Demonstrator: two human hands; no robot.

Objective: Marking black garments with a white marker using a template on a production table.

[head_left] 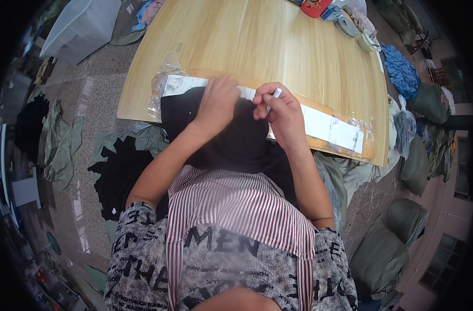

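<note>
A piece of black cloth (231,142) runs from my lap up over the near edge of the wooden table (236,41). My left hand (221,101) is closed on its upper part, fingers bent together and fingertips partly hidden. Just to the right, my right hand (284,114) is closed around a short white stick-like tool (274,99), which pokes up between thumb and fingers. Its lower end is hidden, so I cannot tell its exact kind. Under both hands, a long white strip (319,123) is taped along the table edge over brown tape.
Black garments (122,176) lie in a heap left of my lap. A white plastic bin (81,31) stands at the far left. Tape rolls (347,27) sit at the table's far right corner. Stuffed green sacks (384,249) and blue cloth (400,70) line the right side.
</note>
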